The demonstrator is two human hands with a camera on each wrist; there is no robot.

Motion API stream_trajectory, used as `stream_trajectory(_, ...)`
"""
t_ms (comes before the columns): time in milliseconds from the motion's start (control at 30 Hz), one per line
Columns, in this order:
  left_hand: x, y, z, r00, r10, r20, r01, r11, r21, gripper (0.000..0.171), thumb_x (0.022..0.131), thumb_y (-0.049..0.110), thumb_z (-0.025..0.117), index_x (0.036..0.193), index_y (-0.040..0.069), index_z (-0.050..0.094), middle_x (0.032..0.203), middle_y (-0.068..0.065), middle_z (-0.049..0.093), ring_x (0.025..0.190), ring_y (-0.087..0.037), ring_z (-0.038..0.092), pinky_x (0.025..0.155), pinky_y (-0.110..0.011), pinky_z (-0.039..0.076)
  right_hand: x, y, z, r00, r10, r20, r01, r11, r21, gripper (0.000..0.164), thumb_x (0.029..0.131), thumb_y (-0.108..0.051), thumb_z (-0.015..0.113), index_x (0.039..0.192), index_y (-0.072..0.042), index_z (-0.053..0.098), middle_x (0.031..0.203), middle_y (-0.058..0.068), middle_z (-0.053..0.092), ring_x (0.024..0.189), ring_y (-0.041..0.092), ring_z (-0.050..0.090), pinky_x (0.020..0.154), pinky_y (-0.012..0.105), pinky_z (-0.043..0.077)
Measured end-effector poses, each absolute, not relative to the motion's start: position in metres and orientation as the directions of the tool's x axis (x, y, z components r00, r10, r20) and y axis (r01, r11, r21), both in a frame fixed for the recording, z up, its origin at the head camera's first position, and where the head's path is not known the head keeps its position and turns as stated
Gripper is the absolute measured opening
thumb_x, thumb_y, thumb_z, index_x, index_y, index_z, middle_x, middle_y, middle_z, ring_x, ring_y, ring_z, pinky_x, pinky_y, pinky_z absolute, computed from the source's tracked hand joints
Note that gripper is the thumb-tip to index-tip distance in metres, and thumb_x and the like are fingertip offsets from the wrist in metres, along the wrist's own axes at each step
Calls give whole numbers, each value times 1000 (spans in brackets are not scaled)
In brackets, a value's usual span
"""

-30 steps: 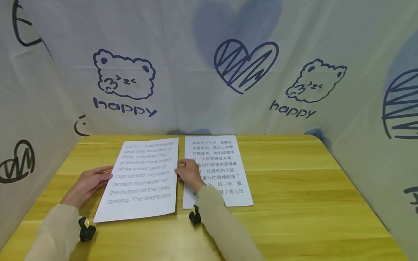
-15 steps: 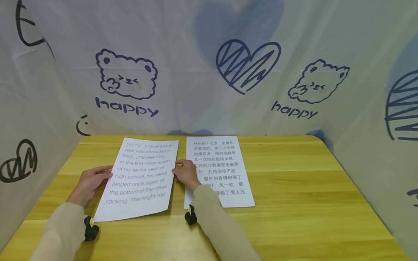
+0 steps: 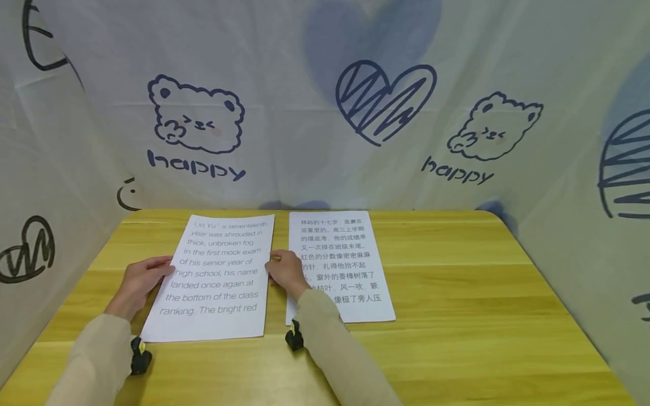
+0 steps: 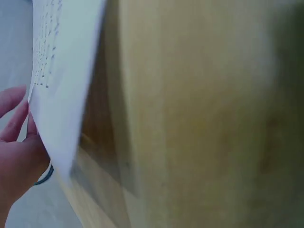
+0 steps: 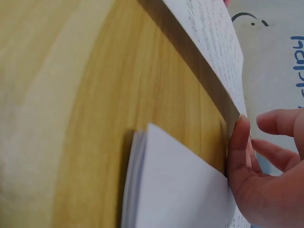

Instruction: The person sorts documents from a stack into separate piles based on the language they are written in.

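Observation:
A white sheet of paper [image 3: 215, 282] printed with large English text is held between both hands, raised a little off the table, with a shadow beneath it in the left wrist view. My left hand [image 3: 139, 285] pinches its left edge; in the left wrist view the fingers [image 4: 15, 121] meet that edge. At the opposite edge my right hand [image 3: 287, 273] grips the paper, its thumb [image 5: 240, 137] against the edge in the right wrist view. Partly behind the right hand and sleeve lies a stack of paper [image 3: 335, 248] with Chinese text on top.
The yellow wood-grain table [image 3: 457, 316] extends right of the stack. A pale cloth [image 3: 294, 152] with bear and heart drawings hangs behind and at both sides. Each sleeve carries a small black device [image 3: 141, 356] at the wrist.
The English sheet has shifted slightly left, and its curved lower edge now looks straighter. My right hand has moved a little left with it, uncovering more of the Chinese text.

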State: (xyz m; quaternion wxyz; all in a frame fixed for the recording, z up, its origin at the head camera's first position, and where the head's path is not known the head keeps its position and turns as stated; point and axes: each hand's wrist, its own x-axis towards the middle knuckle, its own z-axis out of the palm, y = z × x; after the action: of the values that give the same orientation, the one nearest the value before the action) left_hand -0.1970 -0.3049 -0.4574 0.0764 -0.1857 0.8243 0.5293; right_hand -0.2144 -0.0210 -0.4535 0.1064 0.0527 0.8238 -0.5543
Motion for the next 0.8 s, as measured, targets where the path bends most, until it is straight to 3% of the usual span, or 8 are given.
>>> stream_trajectory(200, -195, -298, -449, -928, -177, -327, -372, 453, 810, 67, 97, 24, 58, 148, -7, 26, 138, -30, 36, 102, -32, 51, 62, -15, 46, -214, -21, -454, -970, -41, -238, 201, 408, -891, 42, 90, -6, 58, 131, -1, 58, 54, 5, 56, 38, 11, 44, 40, 20, 36)
stream_trajectory(400, -195, -296, -449, -936, -179, -302, -351, 503, 790, 66, 97, 21, 57, 146, -11, 26, 135, -32, 38, 102, -35, 51, 62, -17, 46, -213, -21, -454, -970, -50, -236, 193, 427, -883, 43, 90, -7, 58, 133, 0, 57, 50, 3, 51, 37, 11, 43, 41, 20, 35)
stream_trajectory(633, -192, -295, -447, -932, -199, -303, -362, 530, 767, 70, 100, 33, 50, 146, -12, 23, 132, -33, 41, 86, -26, 59, 54, -17, 47, -214, -23, -456, -969, -36, -244, 207, 421, -883, 48, 90, -7, 58, 137, 0, 52, 46, 2, 48, 35, 11, 41, 39, 19, 34)
stream_trajectory(733, -190, -293, -444, -935, -180, -304, -353, 545, 760, 70, 100, 35, 49, 146, -12, 23, 127, -33, 46, 79, -22, 62, 52, -19, 48, -214, -23, -455, -971, -26, -236, 203, 423, -883, 46, 90, -7, 59, 135, 1, 54, 48, 6, 52, 35, 11, 42, 42, 20, 37)
stream_trajectory(800, -190, -292, -441, -939, -169, -300, -342, 569, 748, 69, 100, 35, 48, 145, -13, 24, 126, -34, 46, 78, -23, 63, 54, -21, 50, -213, -22, -454, -974, -19, -226, 196, 435, -879, 44, 90, -8, 59, 134, 0, 55, 60, 12, 62, 38, 13, 46, 47, 22, 41)
